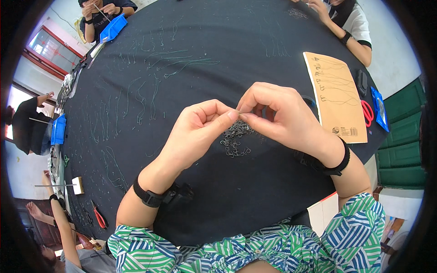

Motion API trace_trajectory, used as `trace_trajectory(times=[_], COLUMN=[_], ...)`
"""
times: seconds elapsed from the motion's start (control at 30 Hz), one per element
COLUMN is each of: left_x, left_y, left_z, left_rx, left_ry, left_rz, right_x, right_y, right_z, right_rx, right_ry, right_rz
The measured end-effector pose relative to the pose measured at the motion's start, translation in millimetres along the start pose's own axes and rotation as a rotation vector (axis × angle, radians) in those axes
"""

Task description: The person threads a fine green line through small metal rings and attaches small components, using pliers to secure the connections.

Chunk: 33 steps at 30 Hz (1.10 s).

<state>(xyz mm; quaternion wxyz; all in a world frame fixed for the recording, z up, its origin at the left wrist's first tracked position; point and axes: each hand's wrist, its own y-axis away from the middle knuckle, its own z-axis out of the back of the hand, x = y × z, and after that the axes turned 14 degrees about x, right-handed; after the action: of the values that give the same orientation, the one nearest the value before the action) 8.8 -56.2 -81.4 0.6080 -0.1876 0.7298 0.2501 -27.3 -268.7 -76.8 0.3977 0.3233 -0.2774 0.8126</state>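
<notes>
At the far left we see a co-worker (29, 123) in dark clothes beside a blue tray (58, 129) at the table's edge. Nearer to us, a white block (78, 185) with a thin rod sits on the black cloth (209, 191), and red-handled pliers (99, 216) lie near it. At the far side, left, a second co-worker (107, 18) holds a rod above another blue tray (114, 28). Green threads (186, 67), some with small hooks at their ends, lie spread over the left and far parts of the cloth.

In the middle, our left hand (195, 129) is raised over the cloth, thumb and forefinger closed in a pinch. Its tips meet those of our right hand (284, 113), which pinches likewise; we cannot tell what is between them. The pile of dark hooks (236, 134) lies just below and on the near side of the joined fingertips.

Farther right, a co-worker (357, 29) in a white top sits at the far edge. Then comes a tan pad (328, 119), with threaded hooks showing on it. To its right are a black box (361, 83), red-handled scissors (368, 113) and a blue packet (379, 108); beyond the table stands a green cabinet (403, 136).
</notes>
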Motion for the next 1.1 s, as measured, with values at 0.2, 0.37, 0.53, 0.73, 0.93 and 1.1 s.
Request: trace_trajectory(times=[0.2,0.37,0.53,0.73,0.93,1.1], left_x=[1.1,1.0,1.6,2.7,1.9,1.2], left_y=[0.5,0.3,1.1,1.6,1.6,2.3], left_z=[-0.7,-1.5,-2.8,-3.4,-4.5,-5.4], left_rx=[-0.028,-0.048,-0.061,-0.092,-0.109,-0.104], left_ry=[-0.059,-0.099,-0.110,-0.137,-0.169,-0.169], left_rz=[-0.039,-0.033,-0.051,-0.106,-0.109,-0.125], right_x=[-0.1,-1.3,1.3,4.2,1.9,4.3], right_y=[0.3,0.4,0.9,0.4,0.6,0.6], right_z=[4.1,4.3,0.4,-0.9,-2.1,-1.8], right_rx=[0.025,0.053,0.050,-0.057,-0.112,-0.128], right_ry=[-0.099,-0.374,-0.301,-0.120,0.018,0.058], right_rz=[-0.027,-0.074,-0.121,-0.001,0.077,0.097])
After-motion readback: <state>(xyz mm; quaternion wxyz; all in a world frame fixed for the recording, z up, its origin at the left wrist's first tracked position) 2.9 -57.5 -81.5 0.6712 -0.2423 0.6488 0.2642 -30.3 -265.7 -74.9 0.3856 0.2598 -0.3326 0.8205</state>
